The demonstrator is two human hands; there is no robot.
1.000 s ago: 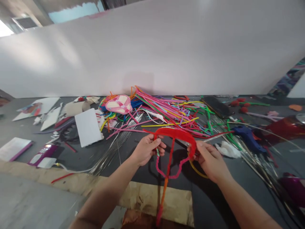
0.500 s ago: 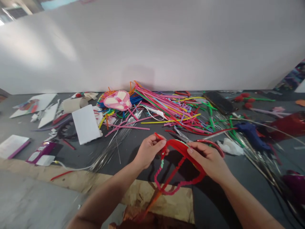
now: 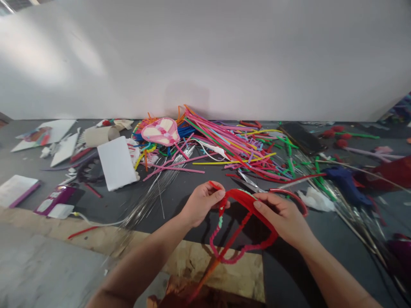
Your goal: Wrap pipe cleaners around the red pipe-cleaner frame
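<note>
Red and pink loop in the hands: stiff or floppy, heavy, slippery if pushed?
Likely bendable but shape-holding: the loop's wavy pink lower edge holds a curve where nothing grips it. Probably light for its size: mostly thin strands around open gaps. Probably not slippery: the surface looks fuzzy.

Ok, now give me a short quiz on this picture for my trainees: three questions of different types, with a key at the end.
1. True or false: the scissors lie on the dark table rather than in a hand.

2. In the picture, which of these is to the right of the right hand?
A) cardboard tube
B) blue gun-shaped tool
C) pink-and-cream heart

3. What does the left hand share its hold on with the right hand?

Key:
1. True
2. B
3. A fuzzy looped piece, mostly red and pink
</note>
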